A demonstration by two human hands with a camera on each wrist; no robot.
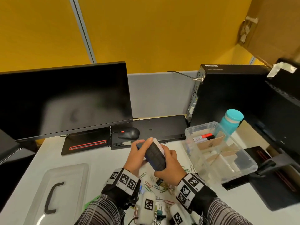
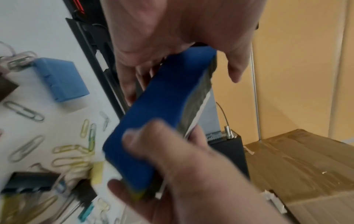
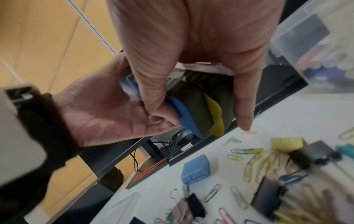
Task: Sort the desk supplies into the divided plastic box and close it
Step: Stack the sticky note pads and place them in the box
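Both hands hold a whiteboard eraser with a blue plastic back and dark felt face, lifted above the desk. My left hand grips its far end, and my right hand wraps the near end from the right. The divided clear plastic box stands open to the right, with red and black markers in a back compartment. Loose paper clips and binder clips lie on the desk below the hands, beside a small blue case.
The clear lid with a black handle lies at front left. A monitor, mouse and keyboard line the back. A computer tower and teal bottle stand behind the box.
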